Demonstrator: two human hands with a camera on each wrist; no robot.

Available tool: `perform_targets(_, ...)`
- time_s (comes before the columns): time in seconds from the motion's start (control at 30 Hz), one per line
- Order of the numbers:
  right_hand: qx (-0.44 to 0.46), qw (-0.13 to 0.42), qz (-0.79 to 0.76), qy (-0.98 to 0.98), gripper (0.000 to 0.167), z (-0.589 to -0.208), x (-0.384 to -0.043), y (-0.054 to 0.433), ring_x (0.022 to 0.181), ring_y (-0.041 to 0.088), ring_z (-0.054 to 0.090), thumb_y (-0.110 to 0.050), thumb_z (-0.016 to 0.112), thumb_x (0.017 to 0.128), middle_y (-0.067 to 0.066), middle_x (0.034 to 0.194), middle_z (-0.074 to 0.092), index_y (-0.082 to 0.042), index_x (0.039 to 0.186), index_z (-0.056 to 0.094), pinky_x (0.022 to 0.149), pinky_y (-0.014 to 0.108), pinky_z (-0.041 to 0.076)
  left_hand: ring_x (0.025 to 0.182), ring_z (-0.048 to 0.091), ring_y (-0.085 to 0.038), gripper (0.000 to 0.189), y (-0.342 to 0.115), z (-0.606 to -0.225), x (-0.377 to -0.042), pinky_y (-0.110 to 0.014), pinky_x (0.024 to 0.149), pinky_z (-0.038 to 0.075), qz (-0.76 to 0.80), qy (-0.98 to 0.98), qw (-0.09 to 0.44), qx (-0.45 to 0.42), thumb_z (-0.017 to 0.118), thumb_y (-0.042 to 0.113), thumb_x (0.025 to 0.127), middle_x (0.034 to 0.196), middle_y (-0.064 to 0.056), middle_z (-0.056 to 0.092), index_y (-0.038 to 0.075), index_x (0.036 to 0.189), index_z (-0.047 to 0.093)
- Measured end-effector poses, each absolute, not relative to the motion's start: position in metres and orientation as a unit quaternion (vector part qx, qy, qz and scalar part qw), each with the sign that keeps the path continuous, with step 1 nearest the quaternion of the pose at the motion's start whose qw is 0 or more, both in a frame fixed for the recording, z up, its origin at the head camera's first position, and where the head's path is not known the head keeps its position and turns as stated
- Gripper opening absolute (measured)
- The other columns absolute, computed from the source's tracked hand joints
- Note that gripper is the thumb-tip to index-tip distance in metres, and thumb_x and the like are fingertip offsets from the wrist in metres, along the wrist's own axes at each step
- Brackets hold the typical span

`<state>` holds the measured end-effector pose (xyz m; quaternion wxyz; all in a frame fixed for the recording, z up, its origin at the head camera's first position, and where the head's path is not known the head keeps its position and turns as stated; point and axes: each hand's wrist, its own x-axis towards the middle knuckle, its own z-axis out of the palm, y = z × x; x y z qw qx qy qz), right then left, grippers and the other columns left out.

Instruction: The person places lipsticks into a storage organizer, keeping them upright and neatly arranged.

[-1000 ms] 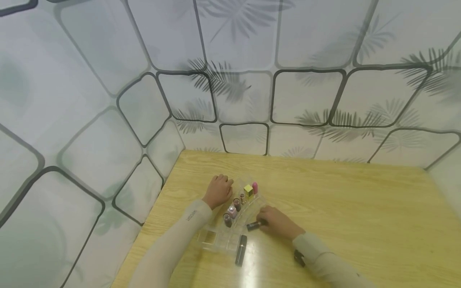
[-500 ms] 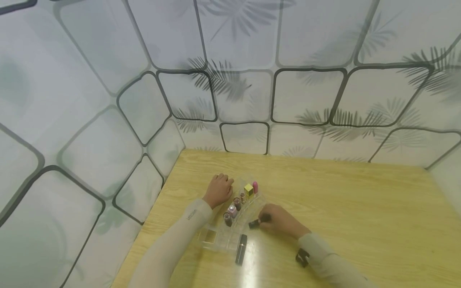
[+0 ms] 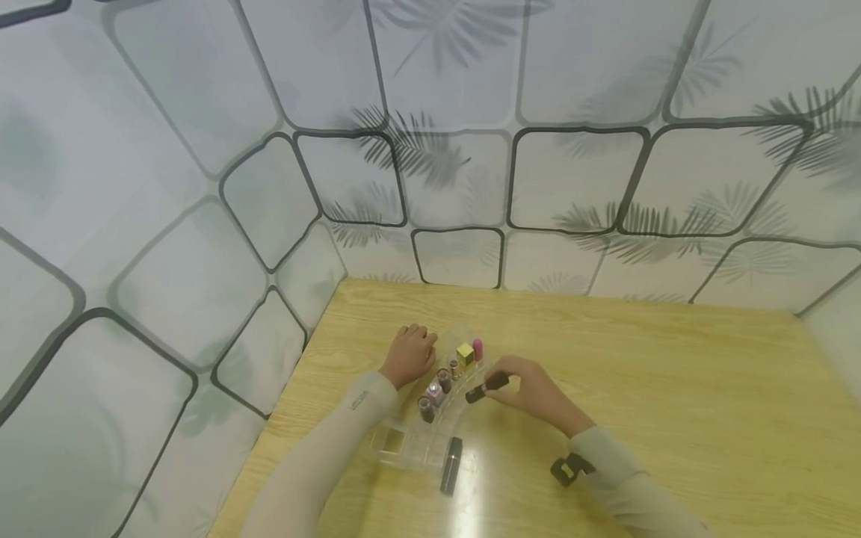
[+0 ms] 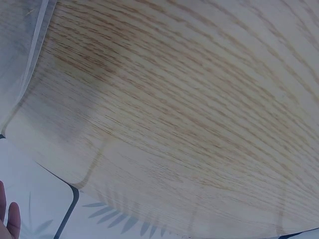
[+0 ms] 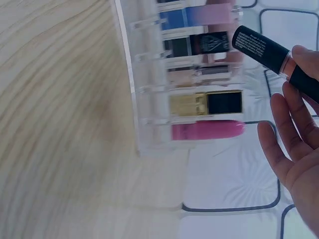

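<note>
My right hand [image 3: 538,394] pinches a black lipstick tube [image 5: 261,50] with small white print, held at a tilt over the front of a clear stepped makeup organizer [image 3: 439,433]. Thumb and fingertips grip one end; the other fingers of the right hand [image 5: 304,164] are spread. Several lipsticks stand in the organizer's back row, among them a pink one [image 5: 209,130], a gold and black one [image 5: 224,103] and a blue and pink one [image 5: 199,16]. My left hand [image 3: 409,356] rests at the organizer's back left side, fingers loosely bent; whether it touches the organizer I cannot tell.
Another black tube [image 3: 451,466] lies against the organizer's front corner. Wood-grain table [image 3: 673,396] extends to the right. Patterned white walls [image 3: 457,183] rise behind and to the left. A black device [image 3: 572,468] sits at the right cuff.
The right hand has lifted the black lipstick tube from near the table up to the organizer's front, and its fingers have spread. The left hand has stayed in place.
</note>
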<state>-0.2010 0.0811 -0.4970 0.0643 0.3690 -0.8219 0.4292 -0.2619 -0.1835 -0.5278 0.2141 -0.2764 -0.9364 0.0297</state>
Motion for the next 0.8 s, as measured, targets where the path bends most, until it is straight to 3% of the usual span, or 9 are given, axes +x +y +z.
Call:
perform_targets(0.4,0.373,0.064,0.472,-0.796,0.024,-0.466,-0.189,0.063,0.08,0.008,0.064,-0.009,0.076,0.074,0.002,0.091,0.069,-0.007,0.097,0.068,0.082,0.03,0.054,0.068,0.049,-0.016,0.007,-0.183,-0.528,-0.263,-0.032,0.068,0.045,0.027,-0.935,0.218,-0.278,0.06,0.018,0.083,0.073,-0.001,0.055,0.012,0.084,0.061)
perform_targets(0.8,0.375,0.015,0.485,-0.79,0.029,-0.477,-0.169,0.024,0.083,0.012,0.064,-0.006,0.074,0.075,0.005,0.095,0.067,-0.002,0.102,0.065,0.079,0.028,0.054,0.072,0.053,-0.017,0.009,-0.184,-0.529,-0.263,-0.033,0.073,0.048,0.033,-0.936,0.214,-0.276,0.061,0.02,0.083,0.076,-0.002,0.059,0.012,0.088,0.063)
